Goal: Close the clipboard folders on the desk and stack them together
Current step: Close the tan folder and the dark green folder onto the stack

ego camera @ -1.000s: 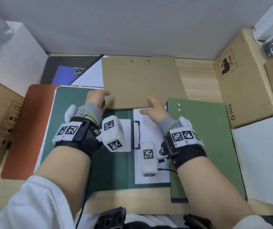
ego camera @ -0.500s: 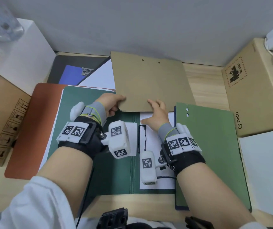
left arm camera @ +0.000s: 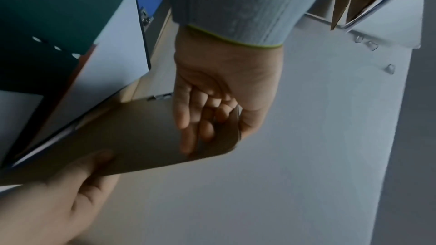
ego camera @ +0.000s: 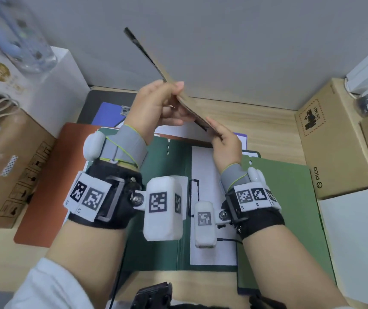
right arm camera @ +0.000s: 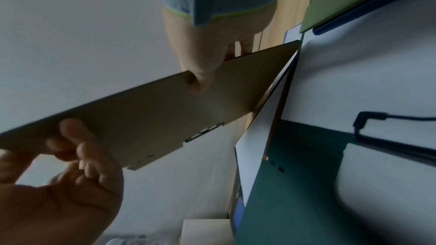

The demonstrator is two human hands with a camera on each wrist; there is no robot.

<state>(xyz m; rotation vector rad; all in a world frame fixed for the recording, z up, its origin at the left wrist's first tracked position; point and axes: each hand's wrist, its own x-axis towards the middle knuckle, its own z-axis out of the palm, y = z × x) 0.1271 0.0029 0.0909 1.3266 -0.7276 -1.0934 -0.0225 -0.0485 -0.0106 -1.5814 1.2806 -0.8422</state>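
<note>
Both hands hold a tan clipboard folder (ego camera: 185, 103) in the air above the desk, tilted steeply so that the head view shows it almost edge-on. My left hand (ego camera: 156, 105) grips its upper part, thumb on top and fingers beneath. My right hand (ego camera: 225, 141) pinches the lower corner. The left wrist view shows the tan folder (left arm camera: 141, 133) gripped by my left hand (left arm camera: 224, 100). In the right wrist view my right hand (right arm camera: 205, 70) pinches the tan folder's (right arm camera: 165, 115) edge. Below lie an open dark green folder (ego camera: 163, 246) with white paper (ego camera: 207, 179), a closed light green folder (ego camera: 290, 208), an orange-red folder (ego camera: 51, 175) and a blue-and-black clipboard (ego camera: 109, 110).
Cardboard boxes (ego camera: 328, 141) and a white box (ego camera: 354, 241) line the right side. On the left stand a cardboard box (ego camera: 11, 166) and a white box (ego camera: 51, 85) with a clear bottle (ego camera: 27, 41) on it. A grey wall (ego camera: 223, 41) closes the back.
The tan folder lay flat at the back of the desk with both hands at its near edge. Both hands have now lifted it off the desk and tilted it up.
</note>
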